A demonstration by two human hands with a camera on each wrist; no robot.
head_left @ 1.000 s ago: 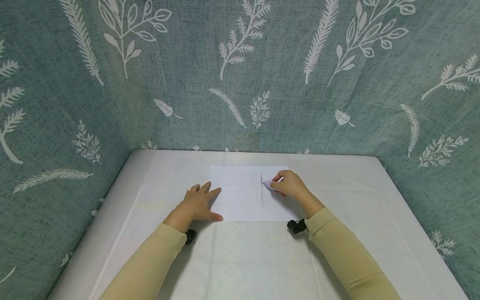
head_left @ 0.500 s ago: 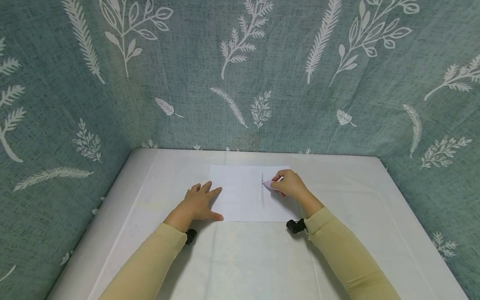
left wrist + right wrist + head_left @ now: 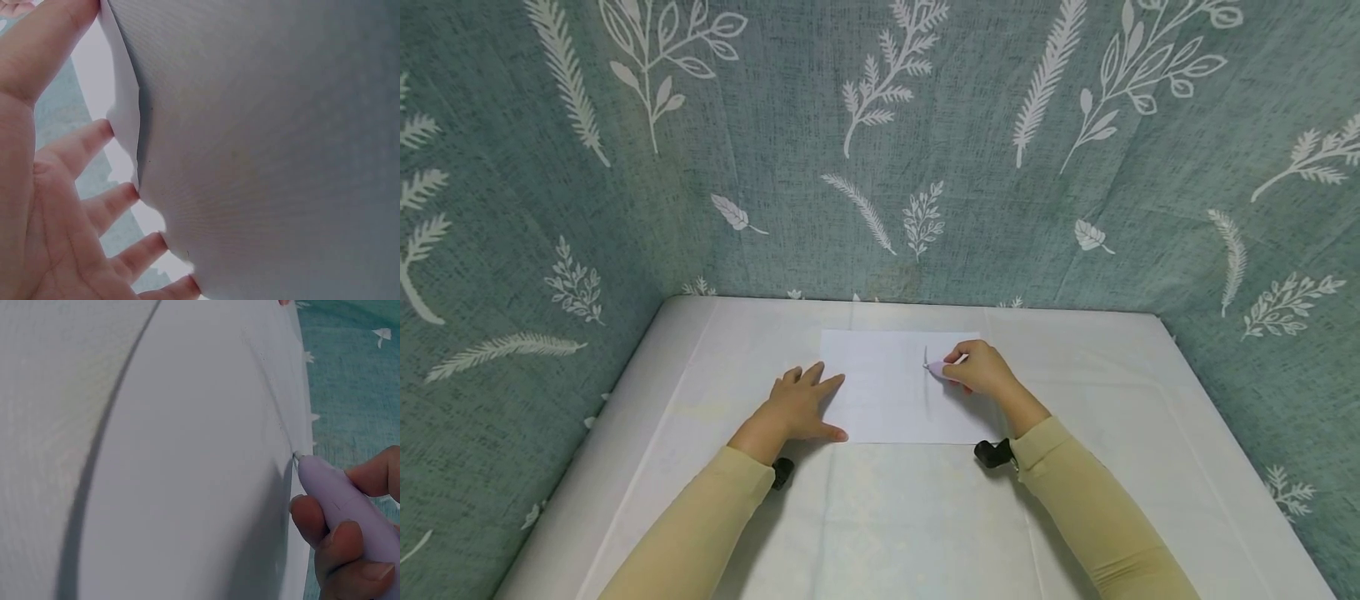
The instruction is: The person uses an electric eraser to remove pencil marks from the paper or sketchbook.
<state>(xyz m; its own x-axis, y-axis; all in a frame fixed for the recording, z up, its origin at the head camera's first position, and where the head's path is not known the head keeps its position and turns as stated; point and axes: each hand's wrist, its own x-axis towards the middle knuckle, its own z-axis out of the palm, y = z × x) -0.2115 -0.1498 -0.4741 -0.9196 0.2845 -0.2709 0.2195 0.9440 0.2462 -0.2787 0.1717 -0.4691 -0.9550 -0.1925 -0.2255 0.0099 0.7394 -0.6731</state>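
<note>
1. Head view: over on the left, the left hand [image 3: 796, 408] has its fingers spread, touching the left edge of the white paper [image 3: 872, 392] and gripping nothing.
2. Right of it, the paper lies on the white table [image 3: 910, 525].
3. On the paper's right half, a thin dark line [image 3: 926, 353] runs far to near.
4. At its near end sits the tip of the purple pen [image 3: 936, 368].
5. Farthest right, the right hand [image 3: 988, 372] pinches that pen.

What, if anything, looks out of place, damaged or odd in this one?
One slight thing: by the left hand, the edge of the paper seems a little raised off the cloth; the left wrist view shows a dark shadow along it, so it may not lie flat. Nothing looks spilled or torn.
</note>
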